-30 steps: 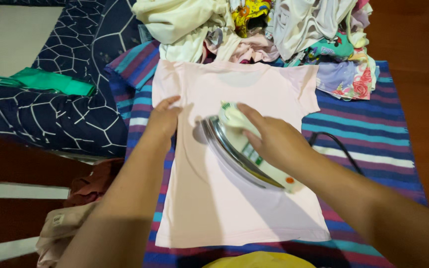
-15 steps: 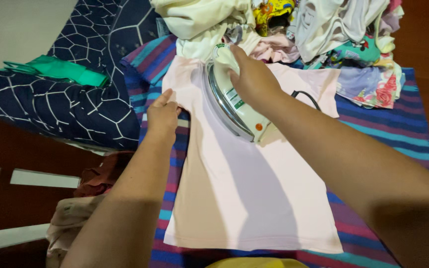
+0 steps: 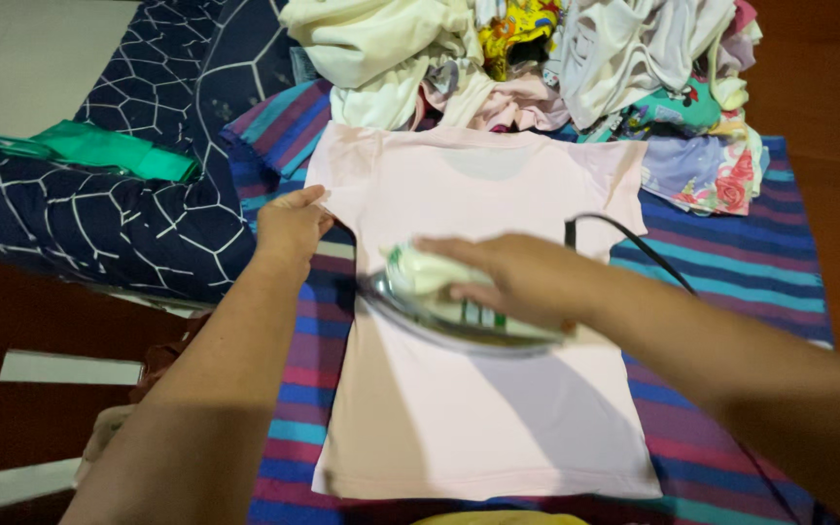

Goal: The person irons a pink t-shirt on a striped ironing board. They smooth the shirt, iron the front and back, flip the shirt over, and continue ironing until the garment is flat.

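A pale pink T-shirt lies flat on a striped blue, purple and teal cloth. My right hand grips the handle of a white and green iron with a metal soleplate, resting on the shirt's middle and pointing left. Its black cord runs off to the right. My left hand pinches the shirt's left edge just below the sleeve, holding the fabric taut.
A heap of mixed clothes lies beyond the shirt's collar. To the left is a dark blue quilt with white lines, a folded green cloth on it. Something yellow shows at the bottom edge.
The iron has come back from the shirt's upper left near the collar down to its middle, turned to point left. My left hand stays on the shirt's left edge.
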